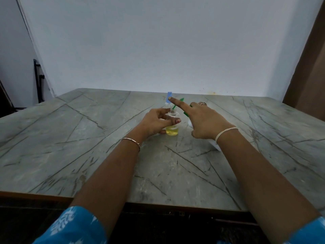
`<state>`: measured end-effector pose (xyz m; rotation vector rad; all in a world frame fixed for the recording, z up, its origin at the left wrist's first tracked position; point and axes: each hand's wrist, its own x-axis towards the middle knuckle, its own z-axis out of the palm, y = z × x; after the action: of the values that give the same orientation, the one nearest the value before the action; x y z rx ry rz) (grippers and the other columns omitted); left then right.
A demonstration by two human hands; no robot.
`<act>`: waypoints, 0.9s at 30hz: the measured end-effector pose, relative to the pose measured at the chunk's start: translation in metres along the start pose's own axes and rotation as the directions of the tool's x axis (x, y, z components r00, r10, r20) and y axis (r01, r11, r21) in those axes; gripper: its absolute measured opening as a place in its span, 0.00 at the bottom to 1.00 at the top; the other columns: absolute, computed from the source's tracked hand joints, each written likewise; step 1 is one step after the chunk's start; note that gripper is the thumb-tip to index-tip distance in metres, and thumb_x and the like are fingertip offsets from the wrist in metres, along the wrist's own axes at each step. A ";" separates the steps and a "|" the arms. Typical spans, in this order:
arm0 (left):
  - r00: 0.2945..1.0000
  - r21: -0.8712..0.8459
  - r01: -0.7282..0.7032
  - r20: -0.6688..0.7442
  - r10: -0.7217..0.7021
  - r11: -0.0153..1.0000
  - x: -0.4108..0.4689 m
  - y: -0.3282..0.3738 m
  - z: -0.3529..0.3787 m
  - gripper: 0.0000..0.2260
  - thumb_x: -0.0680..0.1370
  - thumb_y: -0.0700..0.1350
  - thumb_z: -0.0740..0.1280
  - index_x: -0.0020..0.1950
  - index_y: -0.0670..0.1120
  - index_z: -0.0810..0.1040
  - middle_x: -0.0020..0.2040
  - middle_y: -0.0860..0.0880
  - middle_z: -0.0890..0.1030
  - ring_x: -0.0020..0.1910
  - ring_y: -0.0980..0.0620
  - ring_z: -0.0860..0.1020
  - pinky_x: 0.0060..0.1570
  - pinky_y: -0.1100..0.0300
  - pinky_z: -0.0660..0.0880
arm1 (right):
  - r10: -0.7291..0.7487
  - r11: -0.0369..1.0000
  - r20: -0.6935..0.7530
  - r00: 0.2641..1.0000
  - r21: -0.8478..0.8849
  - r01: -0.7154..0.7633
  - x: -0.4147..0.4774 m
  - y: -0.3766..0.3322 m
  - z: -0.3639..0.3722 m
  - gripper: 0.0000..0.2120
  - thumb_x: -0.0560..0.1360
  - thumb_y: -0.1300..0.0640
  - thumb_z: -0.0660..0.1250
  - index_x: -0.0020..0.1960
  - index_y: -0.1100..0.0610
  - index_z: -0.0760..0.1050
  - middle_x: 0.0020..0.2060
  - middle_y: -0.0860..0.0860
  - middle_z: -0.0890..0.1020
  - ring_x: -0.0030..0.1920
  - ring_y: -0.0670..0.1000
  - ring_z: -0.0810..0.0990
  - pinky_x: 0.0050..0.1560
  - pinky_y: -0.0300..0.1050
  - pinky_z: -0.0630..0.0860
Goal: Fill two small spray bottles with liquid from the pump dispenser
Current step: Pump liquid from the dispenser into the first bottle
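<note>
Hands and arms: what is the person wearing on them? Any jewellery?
The left wrist has a thin metal chain bracelet. The right wrist has a pale, plain band, and the right hand has a ring on one finger. The left hand has a dark-painted thumbnail. Both sleeves are bright blue with a white pattern, ending above the elbows.

A grey veined stone tabletop (88, 138) is seen below a pale wall (158, 41); a black metal frame (37, 80) stands at nine o'clock.

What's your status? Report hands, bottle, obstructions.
Left hand steadying open small bottle, part-filled yellow. Right hand on white dispenser, green nozzle over bottle mouth. Nothing blocking.
</note>
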<state>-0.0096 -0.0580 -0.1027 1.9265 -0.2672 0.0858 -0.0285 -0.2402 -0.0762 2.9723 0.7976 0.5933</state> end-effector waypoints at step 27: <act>1.000 -0.024 0.007 -0.010 -0.008 1.000 -0.006 0.003 0.001 0.31 0.69 0.50 0.76 0.70 0.44 0.70 0.54 0.47 0.81 0.55 0.49 0.80 0.49 0.51 0.81 | 0.021 0.983 -0.172 0.985 -0.174 -0.051 0.000 -0.006 0.011 0.55 0.69 0.61 0.70 0.74 0.39 0.31 0.50 0.56 0.73 0.52 0.58 0.73 0.49 0.54 0.74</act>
<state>-0.0167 -0.0592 -0.1017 1.9028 -0.2536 0.0866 -0.0276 -0.2343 -0.0875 2.8071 0.6613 0.8793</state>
